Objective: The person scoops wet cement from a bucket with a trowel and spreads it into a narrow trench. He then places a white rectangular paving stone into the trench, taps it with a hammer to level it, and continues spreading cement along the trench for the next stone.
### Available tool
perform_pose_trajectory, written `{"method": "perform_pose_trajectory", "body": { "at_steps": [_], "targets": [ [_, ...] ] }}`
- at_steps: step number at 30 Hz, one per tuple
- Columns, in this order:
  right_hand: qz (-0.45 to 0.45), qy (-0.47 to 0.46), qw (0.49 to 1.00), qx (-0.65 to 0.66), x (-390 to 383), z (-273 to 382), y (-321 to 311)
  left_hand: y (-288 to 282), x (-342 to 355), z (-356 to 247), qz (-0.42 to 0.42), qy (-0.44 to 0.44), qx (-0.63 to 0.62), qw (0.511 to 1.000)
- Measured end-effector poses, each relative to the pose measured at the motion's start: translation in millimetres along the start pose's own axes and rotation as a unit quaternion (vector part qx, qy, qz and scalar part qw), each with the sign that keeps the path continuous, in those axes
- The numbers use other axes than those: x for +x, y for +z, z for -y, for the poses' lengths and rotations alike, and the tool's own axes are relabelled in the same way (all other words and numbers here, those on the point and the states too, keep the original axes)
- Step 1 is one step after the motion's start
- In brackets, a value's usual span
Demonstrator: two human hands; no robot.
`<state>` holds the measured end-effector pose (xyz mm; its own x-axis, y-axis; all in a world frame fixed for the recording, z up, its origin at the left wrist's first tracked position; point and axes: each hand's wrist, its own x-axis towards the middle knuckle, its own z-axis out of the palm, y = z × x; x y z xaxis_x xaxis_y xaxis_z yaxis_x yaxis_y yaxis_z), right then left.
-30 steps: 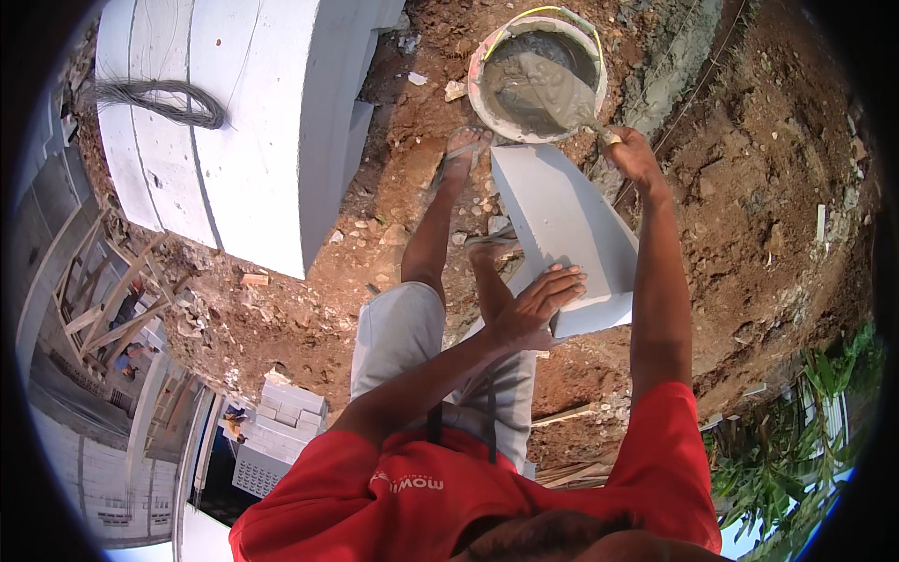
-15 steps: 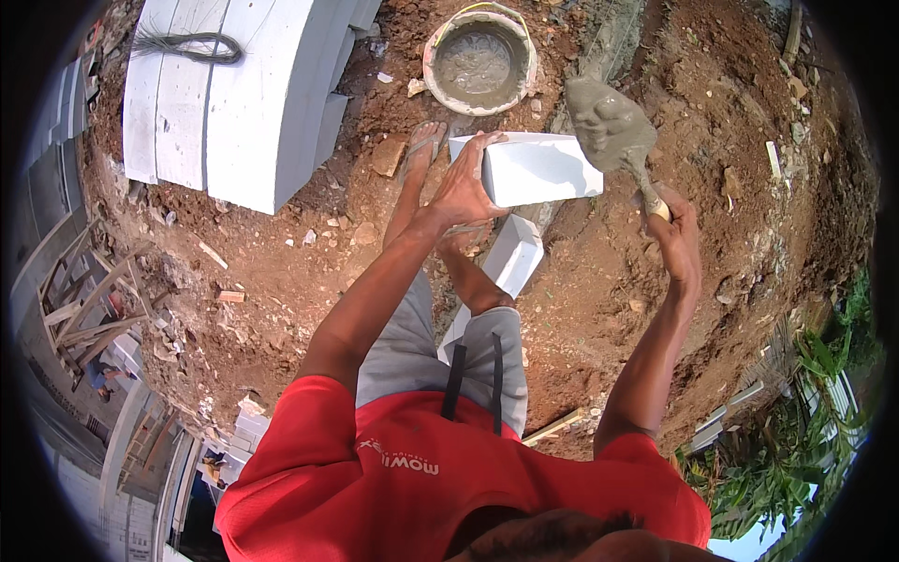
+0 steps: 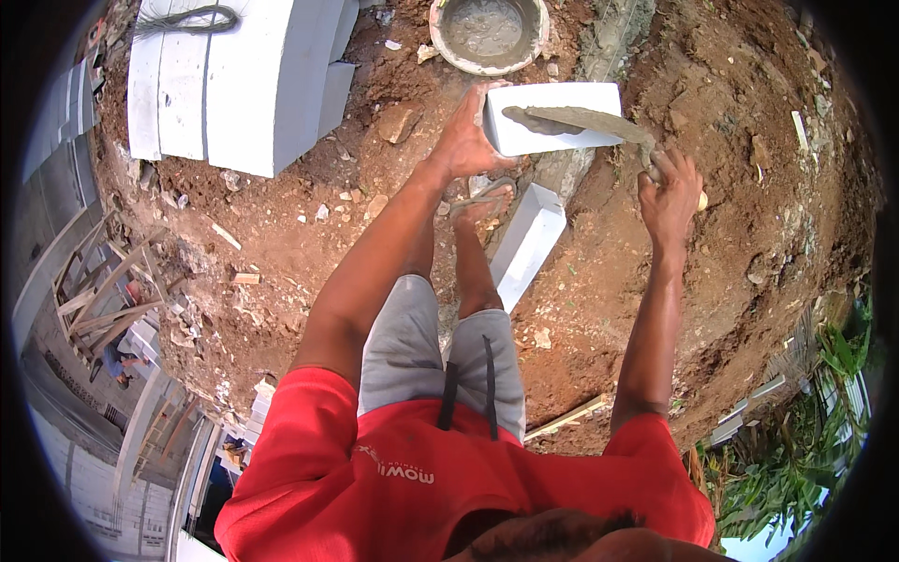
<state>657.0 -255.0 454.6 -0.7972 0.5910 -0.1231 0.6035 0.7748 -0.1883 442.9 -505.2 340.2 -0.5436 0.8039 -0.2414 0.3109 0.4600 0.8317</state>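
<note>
My left hand (image 3: 470,134) grips the left end of a white block (image 3: 552,97), thumb on the near side and fingers around the far side. In my right hand (image 3: 669,192) is the handle of a trowel (image 3: 599,122), fingers closed round it. The trowel's blade is turned on edge over the block, and grey mortar shows at its tip above the block's face. Whether blade and block touch I cannot tell. A bucket of wet mortar (image 3: 545,37) stands just beyond the block. Another white block (image 3: 529,239) lies nearer me, beside my foot.
A stack of white blocks (image 3: 239,94) stands at the far left with a coil of wire (image 3: 201,19) on top. A grey mortar strip (image 3: 618,37) runs away at the far side. Rubble dots the brown soil. Wooden framing (image 3: 103,290) stands left; plants (image 3: 796,450) grow at the lower right.
The trowel has swung left over the block and turned on edge; before, it was right of the block, heaped with mortar. My left hand still holds the block. The view has shifted slightly.
</note>
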Motion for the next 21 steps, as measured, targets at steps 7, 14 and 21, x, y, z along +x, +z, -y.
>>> {"method": "perform_pose_trajectory", "body": {
  "at_steps": [7,14,21],
  "targets": [
    [-0.043,0.074,0.996,0.002,-11,-35,91,2,1,1,0.004,0.028,-0.005,1.000],
    [-0.012,0.259,0.963,-0.080,-50,-77,148,18,4,31,0.001,0.028,-0.057,0.998],
    [0.044,0.391,0.850,0.350,-106,-43,33,3,-1,13,0.010,-0.018,-0.036,0.999]
  ]
}}
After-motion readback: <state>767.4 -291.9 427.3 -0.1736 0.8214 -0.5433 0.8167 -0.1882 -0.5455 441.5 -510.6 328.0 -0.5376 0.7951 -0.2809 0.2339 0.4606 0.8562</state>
